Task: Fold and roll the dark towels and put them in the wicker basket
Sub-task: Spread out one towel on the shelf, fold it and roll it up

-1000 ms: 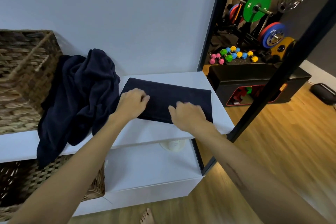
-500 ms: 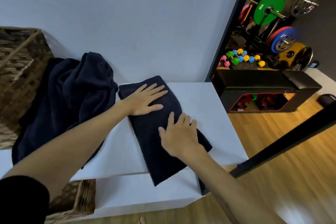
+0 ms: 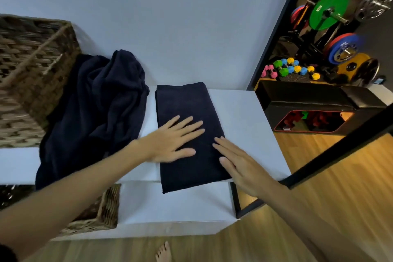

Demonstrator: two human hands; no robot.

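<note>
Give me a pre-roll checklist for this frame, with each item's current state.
1. Folded dark towel lies flat as a long strip on the white cabinet top: ok.
2. Near end overhangs the front edge, unsupported: not ok.
3. Left hand flat on the towel, fingers straight: ok.
4. Right hand flat at the towel's right edge: ok.
5. Pile of unfolded dark towels clear of the strip: ok.
6. Room inside the wicker basket: cannot tell.
</note>
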